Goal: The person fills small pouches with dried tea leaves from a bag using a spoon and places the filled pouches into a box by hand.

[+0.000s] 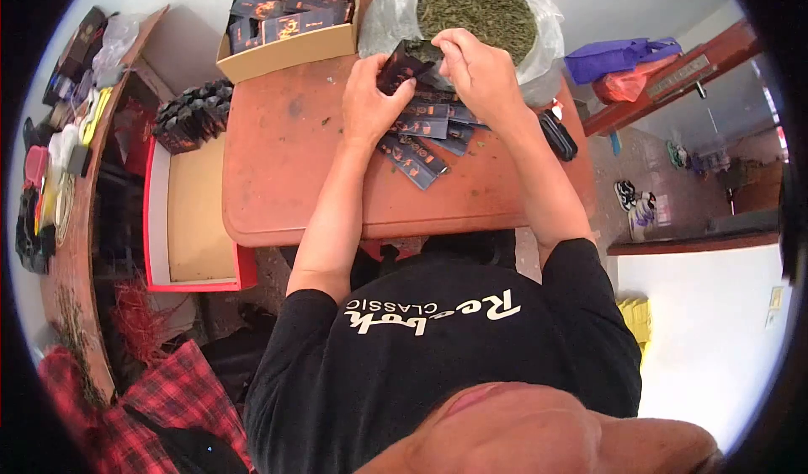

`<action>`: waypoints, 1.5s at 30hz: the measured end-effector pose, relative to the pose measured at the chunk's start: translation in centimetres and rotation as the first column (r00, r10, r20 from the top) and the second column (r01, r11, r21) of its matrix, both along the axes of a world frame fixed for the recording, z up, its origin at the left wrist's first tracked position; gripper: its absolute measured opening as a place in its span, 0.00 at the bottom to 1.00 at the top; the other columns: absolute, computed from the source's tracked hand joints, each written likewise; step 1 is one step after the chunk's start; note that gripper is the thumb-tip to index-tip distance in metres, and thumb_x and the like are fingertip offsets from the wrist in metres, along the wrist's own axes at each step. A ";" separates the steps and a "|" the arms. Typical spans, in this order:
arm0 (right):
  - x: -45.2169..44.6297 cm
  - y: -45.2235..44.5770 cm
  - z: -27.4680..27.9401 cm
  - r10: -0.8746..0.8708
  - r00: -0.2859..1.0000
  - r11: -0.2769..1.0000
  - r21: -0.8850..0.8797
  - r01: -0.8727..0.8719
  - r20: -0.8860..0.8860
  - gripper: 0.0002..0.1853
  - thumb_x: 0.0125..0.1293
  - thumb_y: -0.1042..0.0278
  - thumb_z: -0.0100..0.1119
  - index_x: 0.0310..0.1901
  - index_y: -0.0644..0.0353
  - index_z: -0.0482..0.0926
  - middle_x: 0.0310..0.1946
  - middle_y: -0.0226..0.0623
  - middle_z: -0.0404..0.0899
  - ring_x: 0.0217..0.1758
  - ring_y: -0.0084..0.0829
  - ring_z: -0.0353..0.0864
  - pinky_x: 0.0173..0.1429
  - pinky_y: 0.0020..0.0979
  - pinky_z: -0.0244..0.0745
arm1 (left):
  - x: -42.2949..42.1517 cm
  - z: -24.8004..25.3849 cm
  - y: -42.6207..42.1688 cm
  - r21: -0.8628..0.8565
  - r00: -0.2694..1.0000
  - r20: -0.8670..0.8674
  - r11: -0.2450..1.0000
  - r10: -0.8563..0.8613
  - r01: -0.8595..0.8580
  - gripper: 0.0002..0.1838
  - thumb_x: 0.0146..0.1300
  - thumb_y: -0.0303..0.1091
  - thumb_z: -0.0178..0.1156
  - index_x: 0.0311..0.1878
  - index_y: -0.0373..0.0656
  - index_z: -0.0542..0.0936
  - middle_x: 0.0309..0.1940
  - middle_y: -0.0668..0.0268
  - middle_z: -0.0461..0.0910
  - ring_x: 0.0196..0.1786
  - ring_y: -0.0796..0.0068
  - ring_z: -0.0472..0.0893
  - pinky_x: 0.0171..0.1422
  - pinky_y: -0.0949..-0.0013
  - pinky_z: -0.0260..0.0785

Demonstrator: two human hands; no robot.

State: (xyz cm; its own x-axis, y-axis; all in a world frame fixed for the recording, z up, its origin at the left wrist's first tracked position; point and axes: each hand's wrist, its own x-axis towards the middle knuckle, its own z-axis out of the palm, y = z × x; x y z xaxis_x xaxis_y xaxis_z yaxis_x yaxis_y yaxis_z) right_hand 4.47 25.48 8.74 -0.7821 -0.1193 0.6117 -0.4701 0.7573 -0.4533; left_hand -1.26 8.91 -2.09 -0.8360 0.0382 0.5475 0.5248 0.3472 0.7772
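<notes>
My left hand is wrapped round a small black packet, held tilted above the table with its upper end toward my right hand. Beside the packet's opening, my right hand has its fingers pinched together; what they hold, if anything, is hidden. Several flat black packets with orange print lie overlapping on the table just below both hands. Behind my right hand a large heap of dried green leaves rests in a clear plastic bag.
A cardboard box full of black packets stands at the table's back left. Left of the reddish table, a red-edged box holds bunched dark packets. A black case lies at the right edge, near a purple bag.
</notes>
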 end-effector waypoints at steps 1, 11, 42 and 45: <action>0.4 -0.3 0.3 -0.002 0.998 0.997 0.079 0.007 -0.064 0.10 0.75 0.66 0.52 0.47 0.59 0.80 0.32 0.44 0.85 0.34 0.43 0.86 0.41 0.42 0.80 | 0.1 0.0 0.0 0.008 1.000 0.013 1.000 -0.002 0.001 0.25 0.50 0.41 0.74 0.51 0.40 0.80 0.45 0.56 0.80 0.50 0.55 0.81 0.55 0.57 0.74; 0.3 0.4 -0.9 -0.122 0.986 0.982 -0.155 0.104 -0.112 0.12 0.78 0.68 0.51 0.56 0.57 0.81 0.31 0.33 0.85 0.32 0.24 0.84 0.38 0.27 0.79 | 0.0 -0.3 -0.6 0.066 0.994 -0.080 0.996 0.071 -0.065 0.26 0.49 0.42 0.72 0.50 0.40 0.80 0.46 0.53 0.80 0.51 0.51 0.80 0.57 0.55 0.74; -2.6 6.8 -7.3 -0.234 0.963 0.621 -0.783 0.045 -0.130 0.16 0.81 0.61 0.48 0.55 0.68 0.75 0.22 0.33 0.77 0.21 0.21 0.70 0.26 0.21 0.63 | -10.8 -18.0 -36.3 -0.029 0.681 0.223 0.703 0.697 -0.710 0.29 0.56 0.43 0.73 0.55 0.36 0.76 0.48 0.54 0.79 0.53 0.57 0.80 0.61 0.58 0.73; -2.7 6.3 -7.3 -0.216 0.970 0.613 -0.789 0.045 -0.112 0.16 0.80 0.63 0.48 0.56 0.69 0.74 0.22 0.32 0.76 0.21 0.19 0.70 0.25 0.20 0.61 | -12.1 -19.3 -36.3 -0.079 0.678 0.215 0.704 0.703 -0.706 0.30 0.55 0.44 0.73 0.56 0.37 0.76 0.50 0.53 0.79 0.54 0.55 0.79 0.61 0.57 0.72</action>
State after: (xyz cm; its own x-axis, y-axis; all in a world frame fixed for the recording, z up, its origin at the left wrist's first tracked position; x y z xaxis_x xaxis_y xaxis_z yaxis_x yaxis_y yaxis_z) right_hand 1.82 31.80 1.49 -0.6181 0.5605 0.5512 -0.5298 0.2209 -0.8188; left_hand -13.38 -27.39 -21.35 -0.7066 -0.6147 0.3505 -0.0502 0.5377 0.8417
